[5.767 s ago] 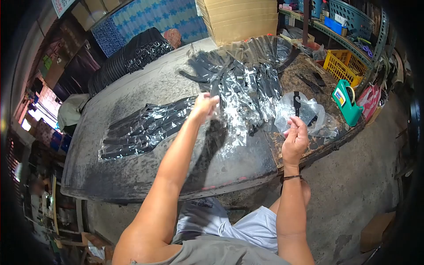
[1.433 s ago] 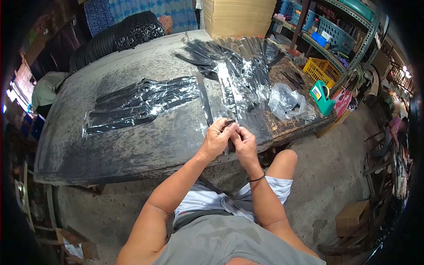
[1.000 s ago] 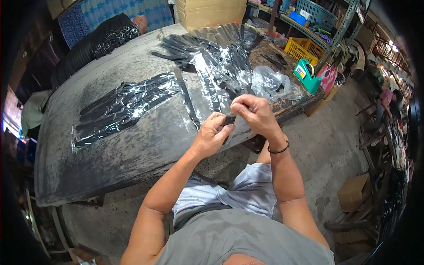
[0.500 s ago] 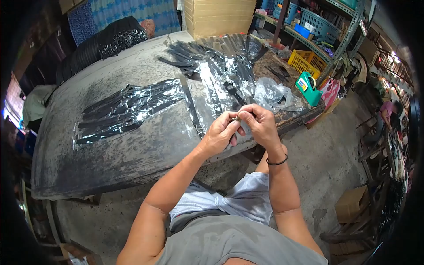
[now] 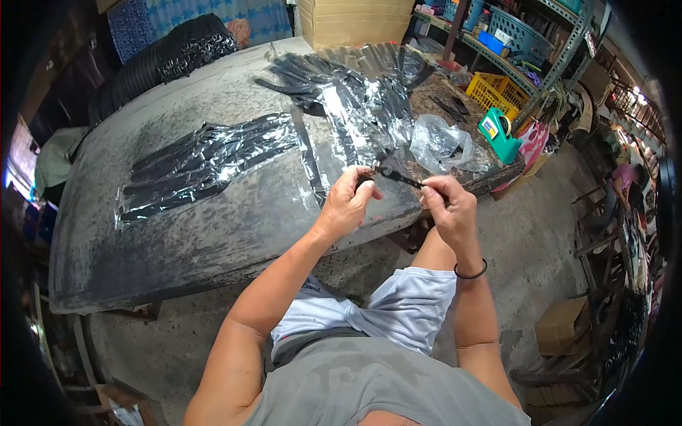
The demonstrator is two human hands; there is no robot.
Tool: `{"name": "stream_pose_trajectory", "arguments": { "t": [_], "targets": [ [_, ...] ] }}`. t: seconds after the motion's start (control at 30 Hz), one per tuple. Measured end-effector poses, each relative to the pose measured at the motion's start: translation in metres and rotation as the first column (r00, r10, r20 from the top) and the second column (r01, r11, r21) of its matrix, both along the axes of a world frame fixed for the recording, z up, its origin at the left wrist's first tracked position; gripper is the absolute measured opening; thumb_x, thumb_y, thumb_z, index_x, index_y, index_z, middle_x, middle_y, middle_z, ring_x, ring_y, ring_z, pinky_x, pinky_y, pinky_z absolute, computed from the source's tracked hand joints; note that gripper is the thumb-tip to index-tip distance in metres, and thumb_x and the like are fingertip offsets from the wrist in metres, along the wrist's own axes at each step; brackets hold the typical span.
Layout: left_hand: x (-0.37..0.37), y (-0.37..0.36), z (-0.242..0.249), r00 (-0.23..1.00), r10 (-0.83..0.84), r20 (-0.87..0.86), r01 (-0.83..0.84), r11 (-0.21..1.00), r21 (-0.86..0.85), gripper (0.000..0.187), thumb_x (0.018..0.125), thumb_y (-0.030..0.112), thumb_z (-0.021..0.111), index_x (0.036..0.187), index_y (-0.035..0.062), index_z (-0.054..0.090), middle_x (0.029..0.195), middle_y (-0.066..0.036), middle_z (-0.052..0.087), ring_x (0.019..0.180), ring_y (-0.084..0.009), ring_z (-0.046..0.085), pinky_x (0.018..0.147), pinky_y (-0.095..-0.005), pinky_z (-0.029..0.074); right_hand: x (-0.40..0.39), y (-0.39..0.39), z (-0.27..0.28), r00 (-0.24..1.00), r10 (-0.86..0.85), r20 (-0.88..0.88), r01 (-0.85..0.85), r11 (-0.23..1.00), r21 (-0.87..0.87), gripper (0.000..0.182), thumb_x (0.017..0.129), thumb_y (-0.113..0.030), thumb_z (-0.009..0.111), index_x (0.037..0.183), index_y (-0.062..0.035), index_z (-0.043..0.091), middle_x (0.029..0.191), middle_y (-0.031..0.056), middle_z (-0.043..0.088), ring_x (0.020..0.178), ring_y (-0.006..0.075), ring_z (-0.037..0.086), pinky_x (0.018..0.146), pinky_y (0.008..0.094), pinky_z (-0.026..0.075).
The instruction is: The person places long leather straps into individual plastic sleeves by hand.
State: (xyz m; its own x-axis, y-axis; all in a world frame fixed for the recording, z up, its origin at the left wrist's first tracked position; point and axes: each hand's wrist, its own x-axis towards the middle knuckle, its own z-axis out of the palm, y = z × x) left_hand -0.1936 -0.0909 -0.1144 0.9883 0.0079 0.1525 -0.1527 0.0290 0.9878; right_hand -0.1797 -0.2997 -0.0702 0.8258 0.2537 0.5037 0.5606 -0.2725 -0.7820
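Observation:
My right hand point(image 5: 455, 213) pinches one end of a short black strap point(image 5: 406, 177), which points up and left over the near table edge. Its far end looks wider, like a loop or buckle, and lies beside the fingertips of my left hand point(image 5: 348, 202). Those left fingers are curled round something small and dark, mostly hidden by the hand. Just beyond, black strips in clear plastic point(image 5: 341, 117) are heaped on the worn table point(image 5: 234, 245). A flat plastic-wrapped bundle of black strips point(image 5: 209, 163) lies to the left.
A crumpled clear bag point(image 5: 440, 142) and a green tape dispenser point(image 5: 501, 135) sit on the table's right side. Behind stand a yellow crate point(image 5: 495, 94), a metal shelf and a large cardboard box point(image 5: 355, 23). A coiled black roll point(image 5: 167, 64) lies back left. Another person sits far right.
My hands were together and have come apart. The right hand has moved right and down with the black strap, now stretched out between the hands. The left hand has stayed near its place.

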Motion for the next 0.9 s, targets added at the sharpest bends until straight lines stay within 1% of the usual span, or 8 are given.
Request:
{"name": "stream_pose_trajectory", "arguments": {
  "t": [0.03, 0.17, 0.37, 0.53, 0.67, 0.73, 0.83, 0.9],
  "targets": [
    [0.000, -0.002, 0.001, 1.000, 0.016, -0.005, -0.016, 1.000, 0.007, 0.025, 0.095, 0.010, 0.046, 0.118, -0.0013, 0.045, 0.086, -0.007, 0.065, 0.045, -0.0047, 0.046, 0.041, -0.0200, 0.040, -0.004, -0.003, 0.004, 0.995, -0.035, 0.095, 0.052, 0.980, -0.191, 0.013, 0.085, -0.004, 0.064, 0.098, -0.0015, 0.063, 0.080, 0.0077, 0.066, 0.071, 0.0127, 0.063, 0.062, 0.0263, 0.050],
    [0.002, -0.009, -0.003, 1.000, 0.007, 0.023, -0.008, 0.999, 0.033, 0.030, 0.094, 0.008, 0.048, 0.122, -0.0020, 0.044, 0.085, -0.007, 0.066, 0.044, -0.0047, 0.046, 0.041, -0.0203, 0.040, -0.009, 0.000, 0.013, 0.917, -0.006, 0.400, 0.119, 0.959, -0.259, 0.012, 0.078, -0.004, 0.069, 0.089, -0.0032, 0.066, 0.083, 0.0119, 0.067, 0.073, 0.0284, 0.065, 0.064, 0.0352, 0.051],
    [-0.001, -0.011, -0.001, 0.999, 0.010, 0.053, -0.013, 0.998, 0.058, 0.035, 0.094, 0.009, 0.049, 0.127, -0.0017, 0.045, 0.085, -0.006, 0.067, 0.044, -0.0041, 0.046, 0.040, -0.0202, 0.040, -0.008, 0.001, 0.022, 0.834, 0.074, 0.548, 0.177, 0.903, -0.392, 0.013, 0.077, -0.005, 0.069, 0.089, -0.0063, 0.064, 0.075, 0.0084, 0.064, 0.067, 0.0266, 0.062, 0.062, 0.0355, 0.048],
    [-0.009, -0.016, 0.003, 0.987, -0.067, 0.144, 0.019, 0.951, 0.309, 0.031, 0.092, 0.008, 0.050, 0.123, 0.0056, 0.052, 0.084, -0.003, 0.067, 0.057, -0.0049, 0.052, 0.051, -0.0221, 0.046, -0.002, 0.011, 0.017, 0.819, 0.163, 0.551, 0.171, 0.846, -0.504, 0.012, 0.078, -0.008, 0.066, 0.089, -0.0087, 0.061, 0.068, 0.0065, 0.057, 0.065, 0.0259, 0.059, 0.060, 0.0369, 0.046],
    [-0.010, -0.019, 0.006, 0.994, -0.108, 0.003, 0.100, 0.936, 0.337, 0.029, 0.091, 0.005, 0.052, 0.120, 0.0051, 0.053, 0.081, -0.003, 0.065, 0.066, -0.0054, 0.056, 0.061, -0.0239, 0.049, 0.004, 0.024, 0.007, 0.834, 0.179, 0.521, 0.152, 0.834, -0.531, 0.008, 0.080, -0.010, 0.063, 0.087, -0.0097, 0.060, 0.071, 0.0059, 0.056, 0.065, 0.0258, 0.058, 0.060, 0.0372, 0.046],
    [-0.007, -0.016, -0.001, 0.990, -0.114, 0.078, 0.079, 0.932, 0.354, 0.027, 0.091, 0.004, 0.052, 0.118, 0.0038, 0.053, 0.080, -0.002, 0.062, 0.068, -0.0058, 0.057, 0.064, -0.0237, 0.050, 0.005, 0.029, 0.003, 0.848, 0.179, 0.498, 0.126, 0.846, -0.518, 0.009, 0.081, -0.011, 0.063, 0.089, -0.0095, 0.059, 0.074, 0.0063, 0.057, 0.067, 0.0272, 0.059, 0.059, 0.0381, 0.046],
    [-0.006, -0.012, -0.004, 0.980, -0.110, 0.165, 0.053, 0.947, 0.316, 0.024, 0.093, 0.007, 0.053, 0.116, 0.0017, 0.054, 0.083, -0.001, 0.062, 0.071, -0.0068, 0.059, 0.066, -0.0238, 0.050, 0.003, 0.033, 0.000, 0.893, 0.170, 0.416, 0.033, 0.898, -0.439, 0.011, 0.085, -0.015, 0.062, 0.094, -0.0084, 0.058, 0.077, 0.0081, 0.059, 0.069, 0.0299, 0.060, 0.060, 0.0378, 0.047],
    [-0.010, -0.009, 0.002, 0.971, -0.236, 0.041, 0.233, 0.971, 0.056, 0.023, 0.094, 0.011, 0.056, 0.115, 0.0001, 0.055, 0.084, -0.001, 0.062, 0.074, -0.0065, 0.058, 0.066, -0.0231, 0.049, -0.002, 0.033, 0.000, 0.953, 0.159, 0.257, -0.082, 0.954, -0.287, 0.016, 0.089, -0.019, 0.059, 0.100, -0.0078, 0.056, 0.076, 0.0096, 0.058, 0.068, 0.0264, 0.061, 0.060, 0.0355, 0.047]
  ]
}}
